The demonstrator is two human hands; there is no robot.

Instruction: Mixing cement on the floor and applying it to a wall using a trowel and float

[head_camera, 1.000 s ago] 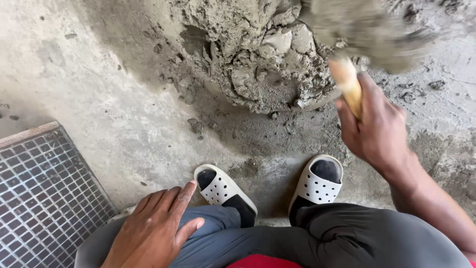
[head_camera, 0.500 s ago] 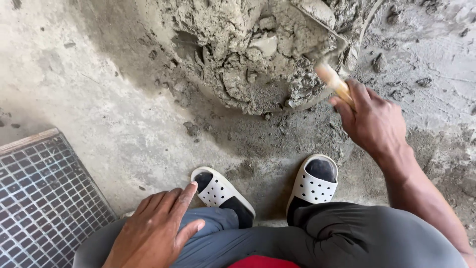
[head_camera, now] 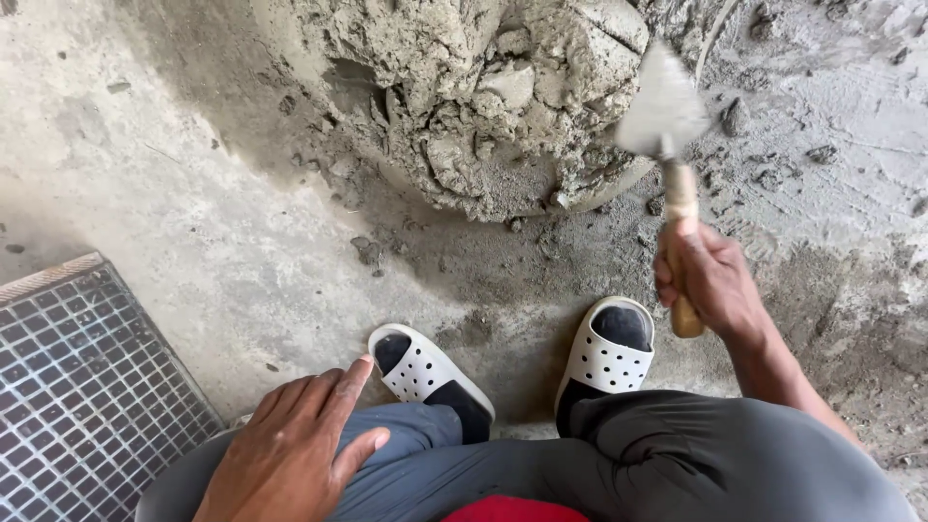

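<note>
We see our right hand (head_camera: 710,280) wrapped tight around the wooden handle of a trowel (head_camera: 667,126), the fingers (head_camera: 672,275) closed fully about the grip so that only the handle's butt shows below the palm and a short length above it. The trowel's pointed steel blade is raised just to the right of the mound of wet mortar (head_camera: 483,97) heaped on the concrete floor (head_camera: 193,193), and it is blurred, so we cannot say for sure whether it carries any mix. We judge the trowel light and rigid, best held where it is now, mid-handle, since the blade is thin-edged and likely slick with grey paste. The mortar looks heavy, stiff and clumpy, cracking into lumps rather than flowing, so it would crumble under bare fingers and is better lifted on the blade. Our left hand (head_camera: 295,449) lies flat and open on the left knee, holding nothing. Below, two white perforated sandals (head_camera: 604,358) stand on the floor near the mound's edge, and a metal grid grate (head_camera: 77,387) lies well apart at the left.
</note>
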